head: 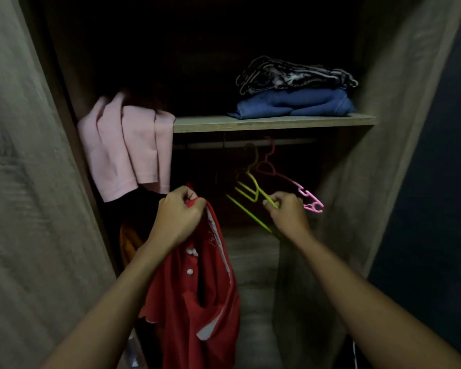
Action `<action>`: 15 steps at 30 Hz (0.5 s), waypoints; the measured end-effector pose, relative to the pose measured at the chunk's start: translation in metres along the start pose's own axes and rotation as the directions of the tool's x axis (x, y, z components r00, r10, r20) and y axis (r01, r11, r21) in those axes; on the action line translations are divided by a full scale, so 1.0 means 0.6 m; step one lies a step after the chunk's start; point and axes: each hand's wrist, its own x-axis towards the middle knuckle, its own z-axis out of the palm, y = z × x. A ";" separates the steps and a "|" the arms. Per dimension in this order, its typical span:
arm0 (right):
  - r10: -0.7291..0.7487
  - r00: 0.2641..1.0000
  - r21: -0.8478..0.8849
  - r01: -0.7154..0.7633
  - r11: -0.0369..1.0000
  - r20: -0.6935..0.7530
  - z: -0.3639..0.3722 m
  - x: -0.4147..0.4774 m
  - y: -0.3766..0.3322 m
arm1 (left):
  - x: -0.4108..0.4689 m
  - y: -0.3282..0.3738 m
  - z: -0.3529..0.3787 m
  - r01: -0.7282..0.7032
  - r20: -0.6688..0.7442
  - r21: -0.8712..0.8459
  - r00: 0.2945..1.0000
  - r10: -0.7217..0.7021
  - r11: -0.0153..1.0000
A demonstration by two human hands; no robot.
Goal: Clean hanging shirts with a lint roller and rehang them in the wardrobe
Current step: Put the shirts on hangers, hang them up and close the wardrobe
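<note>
A red shirt (197, 296) with white buttons and white trim hangs down in the open wardrobe, and my left hand (177, 217) grips it at its top. My right hand (286, 214) pinches a yellow-green hanger (246, 190) that hooks on the rail (245, 143) under the shelf. A pink hanger (301, 190) hangs on the same rail just right of it, behind my right hand. No lint roller shows in the view.
A wooden shelf (274, 123) carries a folded blue garment (293, 103) under a dark patterned pile (293, 74). A pink cloth (129, 150) drapes over the shelf's left end. Dark and orange clothes (128, 243) hang at the left. Open wardrobe doors (30, 182) flank both sides.
</note>
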 end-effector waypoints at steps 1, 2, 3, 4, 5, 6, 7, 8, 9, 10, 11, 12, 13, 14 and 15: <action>-0.004 1.000 0.005 0.004 1.000 -0.004 -0.012 -0.025 0.006 | -0.004 0.007 0.001 -0.005 0.007 -0.016 1.000 0.005 1.000; -0.004 1.000 0.013 0.004 1.000 -0.015 -0.024 -0.051 0.012 | -0.007 0.014 0.002 -0.014 0.014 -0.029 1.000 0.014 0.999; 0.005 1.000 0.025 -0.004 1.000 -0.028 -0.037 -0.077 0.018 | -0.011 0.022 0.003 -0.022 0.022 -0.039 0.999 0.023 0.999; 0.010 0.999 0.044 -0.008 0.999 -0.041 -0.051 -0.104 0.021 | -0.015 0.031 0.003 -0.026 0.028 -0.049 0.999 0.028 0.998; 0.013 0.998 0.072 -0.010 0.997 -0.054 -0.068 -0.132 0.022 | -0.019 0.040 0.004 -0.026 0.030 -0.060 0.999 0.028 0.998; 0.016 0.998 0.113 -0.008 0.994 -0.067 -0.087 -0.161 0.022 | -0.025 0.051 0.004 -0.026 0.029 -0.072 0.999 0.028 0.997; 0.017 0.997 0.165 -0.004 0.986 -0.080 -0.107 -0.189 0.021 | -0.031 0.061 0.005 -0.031 0.026 -0.087 0.999 0.033 0.996; 0.014 0.995 0.211 0.007 0.977 -0.098 -0.127 -0.219 0.020 | -0.037 0.072 0.006 -0.039 0.028 -0.100 0.999 0.042 0.994; 0.007 0.992 0.240 0.023 0.970 -0.124 -0.145 -0.248 0.020 | -0.044 0.083 0.009 -0.045 0.038 -0.111 0.998 0.049 0.993; -0.002 0.987 0.257 0.044 0.965 -0.161 -0.161 -0.275 0.021 | -0.051 0.094 0.010 -0.053 0.049 -0.119 0.997 0.059 0.992; 0.005 0.981 0.266 0.048 0.963 -0.195 -0.172 -0.296 0.024 | -0.058 0.105 0.012 -0.061 0.059 -0.128 0.996 0.069 0.990; 0.034 0.978 0.292 0.028 0.956 -0.205 -0.182 -0.313 0.025 | -0.064 0.116 0.014 -0.070 0.069 -0.140 0.994 0.080 0.988; 0.088 0.980 0.341 -0.021 0.940 -0.180 -0.189 -0.325 0.023 | -0.071 0.128 0.015 -0.075 0.076 -0.155 0.993 0.088 0.985; 0.143 0.981 0.411 -0.077 0.908 -0.132 -0.196 -0.332 0.018 | -0.077 0.140 0.015 -0.078 0.080 -0.170 0.993 0.092 0.982; 0.176 0.981 0.470 -0.119 0.874 -0.080 -0.203 -0.336 0.011 | -0.084 0.152 0.015 -0.079 0.079 -0.182 0.992 0.095 0.980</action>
